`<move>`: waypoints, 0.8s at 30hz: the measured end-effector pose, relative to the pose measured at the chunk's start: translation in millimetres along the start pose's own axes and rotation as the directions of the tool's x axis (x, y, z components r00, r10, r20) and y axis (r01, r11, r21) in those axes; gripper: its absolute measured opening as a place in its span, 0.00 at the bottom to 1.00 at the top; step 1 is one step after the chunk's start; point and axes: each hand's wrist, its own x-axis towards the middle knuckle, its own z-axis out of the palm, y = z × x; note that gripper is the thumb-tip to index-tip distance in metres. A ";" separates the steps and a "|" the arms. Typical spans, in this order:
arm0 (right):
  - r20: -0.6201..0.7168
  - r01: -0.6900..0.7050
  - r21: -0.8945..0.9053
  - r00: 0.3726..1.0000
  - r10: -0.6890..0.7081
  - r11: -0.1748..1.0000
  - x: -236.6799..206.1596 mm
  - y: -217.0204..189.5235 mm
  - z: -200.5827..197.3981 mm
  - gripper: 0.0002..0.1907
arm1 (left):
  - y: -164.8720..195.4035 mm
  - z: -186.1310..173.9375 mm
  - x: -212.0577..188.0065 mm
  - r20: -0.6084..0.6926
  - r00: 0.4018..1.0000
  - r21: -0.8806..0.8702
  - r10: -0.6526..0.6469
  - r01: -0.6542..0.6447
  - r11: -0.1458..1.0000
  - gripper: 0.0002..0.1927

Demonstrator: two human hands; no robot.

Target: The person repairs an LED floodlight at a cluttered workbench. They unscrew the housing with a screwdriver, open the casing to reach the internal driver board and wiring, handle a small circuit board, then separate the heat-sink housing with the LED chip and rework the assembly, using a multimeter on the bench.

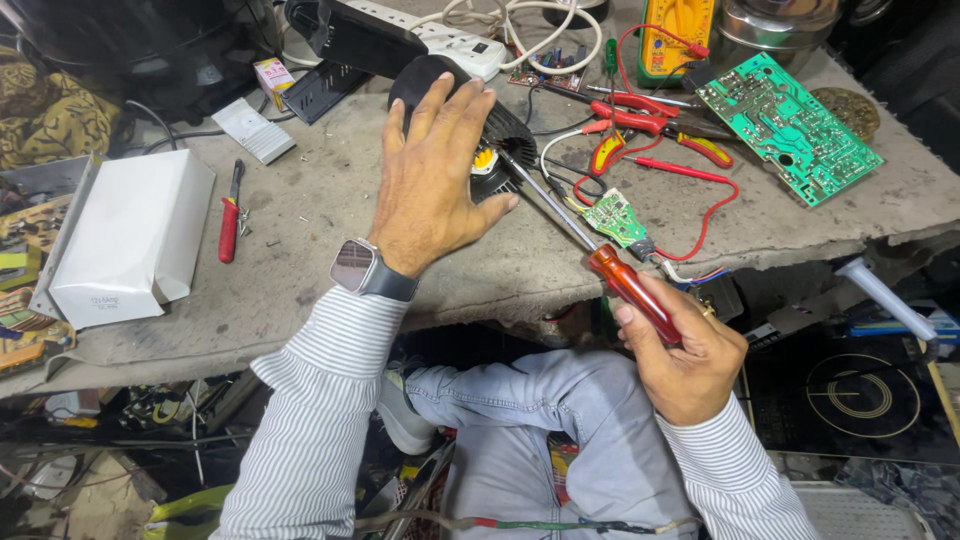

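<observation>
My left hand [435, 175] lies flat, fingers spread, on a black finned round part [505, 135] on the grey workbench [330, 230]. A yellow spot shows at the part's centre beside my thumb. My right hand [680, 350] grips the red handle of a long screwdriver [630, 288]. Its metal shaft runs up and left, and the tip touches the black part near the yellow centre. A small green circuit board [612, 217] with wires lies just right of the shaft.
A large green circuit board [790, 125], red pliers [650, 120], red probe leads and a yellow multimeter [675, 35] lie at the back right. A white box [130, 240] and a small red screwdriver [230, 220] sit left. A white power strip [440, 35] is behind.
</observation>
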 end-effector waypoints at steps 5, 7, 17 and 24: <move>0.017 0.048 0.009 0.999 -0.048 0.999 1.1 -0.5 -0.5 0.19 | -4.5 14.5 2.2 -0.057 0.998 0.030 -0.035 0.037 0.999 0.47; 0.018 0.051 -0.036 0.999 -0.050 0.998 0.8 -1.4 -0.1 0.19 | -6.6 17.8 1.3 -0.066 0.997 0.038 -0.037 0.040 0.998 0.46; 0.367 -0.519 0.161 0.821 0.437 0.840 46.0 -19.5 -24.9 0.20 | -7.5 24.6 -1.2 -0.106 0.994 0.014 -0.028 0.030 0.999 0.43; 0.468 0.358 -0.473 0.876 -0.115 0.805 66.9 -38.7 -34.0 0.22 | -11.3 24.1 -0.6 -0.062 0.998 0.014 -0.004 0.005 1.000 0.42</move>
